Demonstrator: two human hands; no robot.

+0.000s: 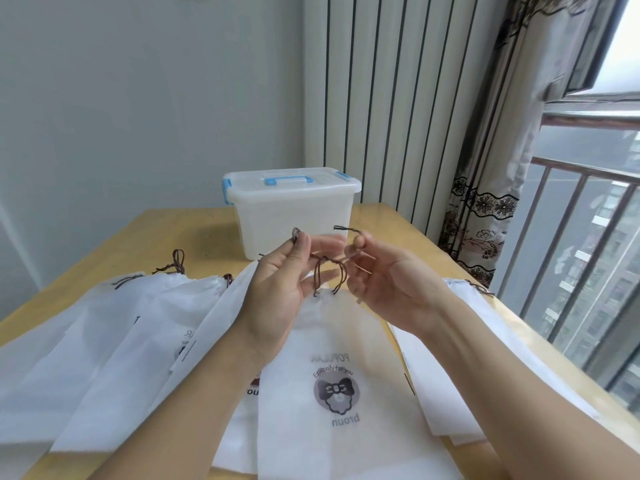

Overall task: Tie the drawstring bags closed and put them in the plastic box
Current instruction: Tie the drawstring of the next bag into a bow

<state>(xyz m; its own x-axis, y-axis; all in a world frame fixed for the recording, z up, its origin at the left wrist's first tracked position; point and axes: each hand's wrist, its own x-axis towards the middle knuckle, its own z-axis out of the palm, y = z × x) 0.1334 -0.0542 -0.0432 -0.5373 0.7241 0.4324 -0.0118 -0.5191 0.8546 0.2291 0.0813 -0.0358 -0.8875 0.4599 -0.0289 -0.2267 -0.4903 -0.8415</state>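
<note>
I have the white drawstring bag [332, 358] lying flat at 6 o'clock on the wooden table [180, 230], my left hand [280, 289] and right hand [384, 275] each pinching an end of its brown cord [327, 271] above the mouth. The fabric looks light and limp, so I'd grip it at the cinched neck. The lidded plastic box [294, 206] waits at 12 o'clock.

The white drawstring bag [332, 358] reads "Especially for you" and "broun".
</note>
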